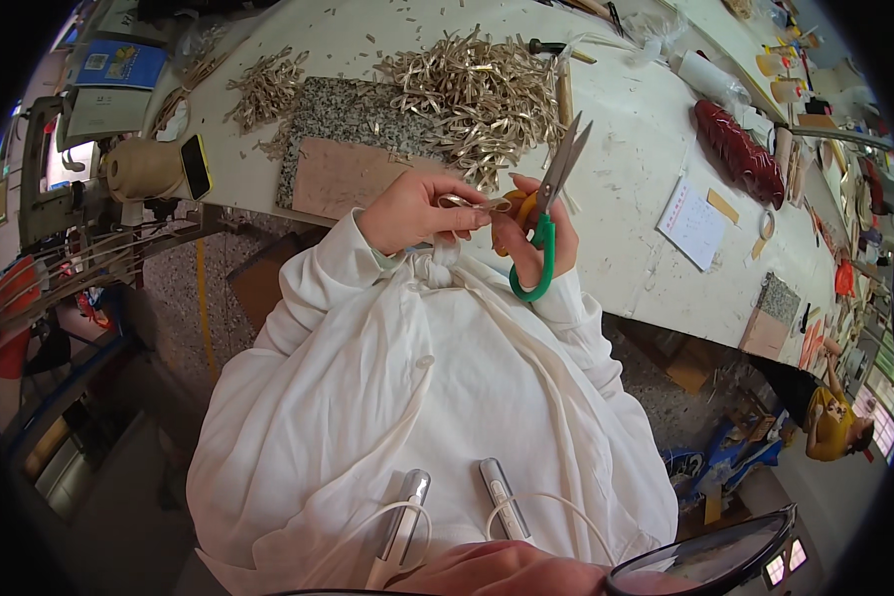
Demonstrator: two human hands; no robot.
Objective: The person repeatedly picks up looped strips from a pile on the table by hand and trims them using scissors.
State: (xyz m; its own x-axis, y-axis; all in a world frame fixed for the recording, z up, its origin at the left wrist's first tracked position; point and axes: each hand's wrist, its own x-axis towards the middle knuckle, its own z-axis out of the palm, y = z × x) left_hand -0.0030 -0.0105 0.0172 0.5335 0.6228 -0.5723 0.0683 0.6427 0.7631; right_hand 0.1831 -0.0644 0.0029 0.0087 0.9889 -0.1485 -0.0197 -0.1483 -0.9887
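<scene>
In front of my chest, my left hand [412, 211] is closed, pinching a looped strip of shiny gold material [489, 205] between thumb and fingers. My right hand [564, 241] is beside it, with its thumb and fingertips close to the strip's other end; whether they touch it I cannot tell. Scissors [563, 167] with one green and one orange handle sit in the right hand, blades slightly apart and pointing up and away. Beyond the hands lies a big heap of similar gold strips [482, 94], partly on a speckled stone slab [333, 107].
A pinkish-brown board [353, 177] lies on the slab's near edge. A smaller strip pile [268, 87] is at the left. Rightward on the white table [616, 179] are a written paper pad [692, 223], a tape roll [766, 226] and a dark red wrapped bundle [735, 149]. A phone [197, 167] stands left.
</scene>
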